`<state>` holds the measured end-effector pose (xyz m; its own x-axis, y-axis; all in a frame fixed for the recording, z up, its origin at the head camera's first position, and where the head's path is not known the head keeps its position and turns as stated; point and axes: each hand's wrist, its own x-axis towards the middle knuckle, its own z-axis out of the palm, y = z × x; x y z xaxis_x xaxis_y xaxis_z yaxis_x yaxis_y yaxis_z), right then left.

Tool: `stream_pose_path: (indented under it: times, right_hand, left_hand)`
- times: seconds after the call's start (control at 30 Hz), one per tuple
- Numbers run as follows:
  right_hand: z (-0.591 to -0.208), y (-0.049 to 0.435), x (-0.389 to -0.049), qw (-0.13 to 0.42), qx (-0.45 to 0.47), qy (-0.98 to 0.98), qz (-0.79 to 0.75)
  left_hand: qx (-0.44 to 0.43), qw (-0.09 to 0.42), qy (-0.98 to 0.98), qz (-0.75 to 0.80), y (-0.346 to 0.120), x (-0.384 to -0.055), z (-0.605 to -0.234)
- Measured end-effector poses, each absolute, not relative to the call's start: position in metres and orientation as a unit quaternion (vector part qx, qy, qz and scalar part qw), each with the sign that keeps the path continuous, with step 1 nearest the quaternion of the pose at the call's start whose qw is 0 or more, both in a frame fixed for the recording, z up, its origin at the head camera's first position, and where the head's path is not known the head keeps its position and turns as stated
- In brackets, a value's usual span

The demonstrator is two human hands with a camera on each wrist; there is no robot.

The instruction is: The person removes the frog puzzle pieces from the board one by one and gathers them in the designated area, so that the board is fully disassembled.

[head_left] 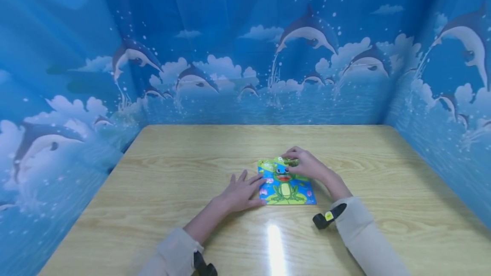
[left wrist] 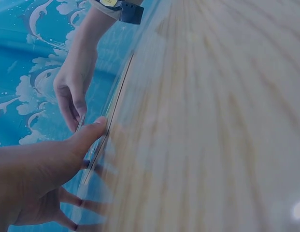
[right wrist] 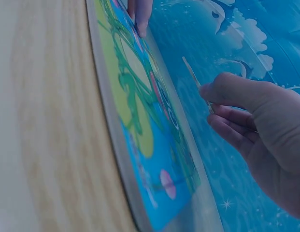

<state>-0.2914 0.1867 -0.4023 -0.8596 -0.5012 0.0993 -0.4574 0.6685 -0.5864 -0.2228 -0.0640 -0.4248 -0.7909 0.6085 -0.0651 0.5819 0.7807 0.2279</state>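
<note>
The board, printed with a green frog on blue, lay flat on the table, its near edge towards the person. Above its far part was a thin piece, clear of the board in the right wrist view. The right hand pinched that piece by one end between thumb and fingers, leaving the other end free and tilted upward. The left hand was spread, fingers nearly straight, with its fingertips and thumb at the board's left side; it gripped nothing. How firmly it pressed was hard to judge, the left wrist picture being dim and edge-on.

The pinch looked like the weak point: held at one end only, the piece could twist or slip if the thumb eased, and come down askew. The board could slide too, should the right hand push sideways while the left bore lightly, for the wooden table looked smooth enough to throw back a bright glare. Beyond stood a blue curtain printed with dolphins, well apart from both hands.
</note>
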Motion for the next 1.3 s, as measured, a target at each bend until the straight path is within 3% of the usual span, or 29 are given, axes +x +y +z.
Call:
stream_pose_path:
  times: [0.9,1.3]
  right_hand:
    - [-0.407,0.256,-0.284,-0.013,-0.24,0.921,-0.307]
    - [-0.411,0.283,-0.287,-0.009,-0.242,0.92,-0.309]
  left_hand:
    - [0.347,0.046,0.932,0.09,-0.07,-0.223,-0.428]
    - [0.345,0.061,0.932,0.093,-0.069,-0.226,-0.425]
